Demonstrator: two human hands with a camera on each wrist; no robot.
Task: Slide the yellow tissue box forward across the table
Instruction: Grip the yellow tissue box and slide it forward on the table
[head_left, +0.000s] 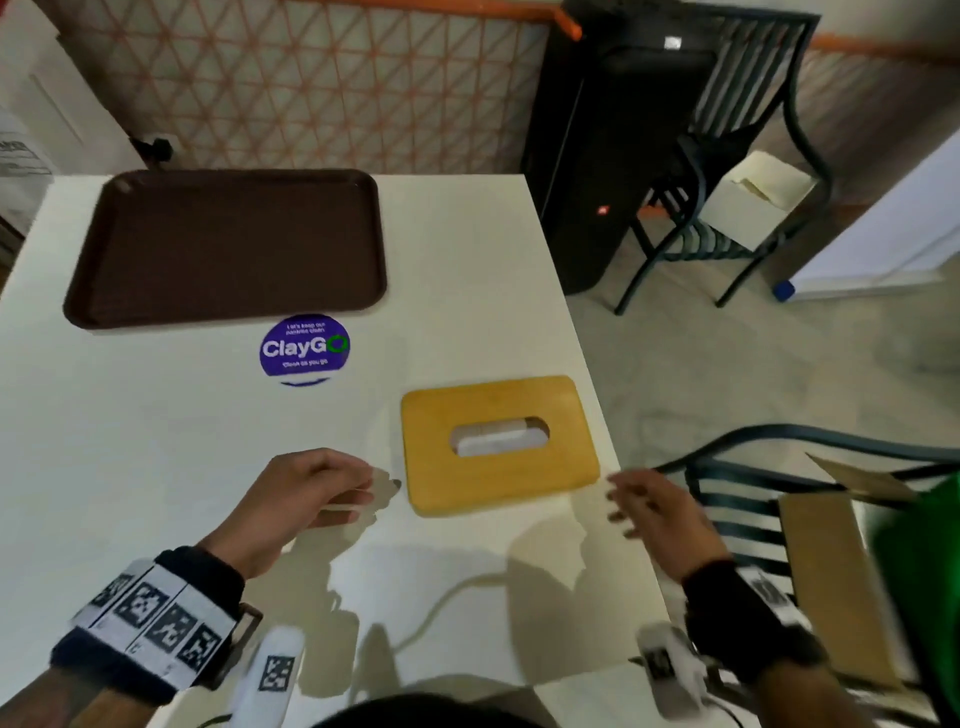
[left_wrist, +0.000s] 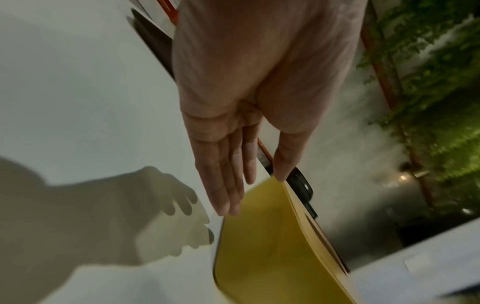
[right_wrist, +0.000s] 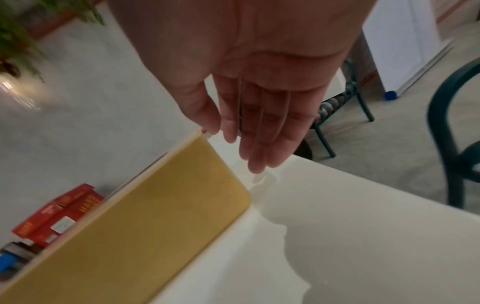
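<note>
- The yellow tissue box (head_left: 498, 441) lies flat near the table's (head_left: 156, 467) right edge, white tissue in its slot.
- Left hand (head_left: 306, 493) and right hand (head_left: 649, 512) flank it, fingers straight, holding nothing.
- A purple sticker (head_left: 304, 346) and a brown tray (head_left: 228, 247), nothing on it, lie toward the far-left corner.

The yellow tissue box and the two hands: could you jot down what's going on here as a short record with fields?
Yellow tissue box: flat on the white table, near its right edge, slot facing up
Left hand: open, beside the box's left side, not touching
Right hand: open, fingers straight, at the box's right near corner, no grip
Brown tray: at the far left of the table
Purple sticker: between tray and box
</note>
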